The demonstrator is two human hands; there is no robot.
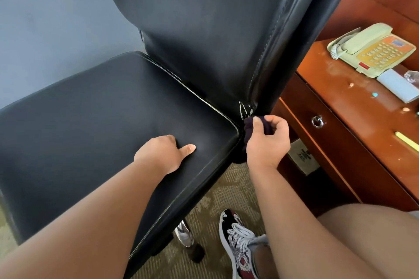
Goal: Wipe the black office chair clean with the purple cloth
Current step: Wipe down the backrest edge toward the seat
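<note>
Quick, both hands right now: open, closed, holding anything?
Left hand: open, resting on the black leather chair seat, holding nothing.
Right hand: closed on the bunched dark purple cloth.

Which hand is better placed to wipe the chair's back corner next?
Probably right: the right hand grips the cloth beside the back corner of the seat, while the left hand rests on the seat, holding nothing.
</note>
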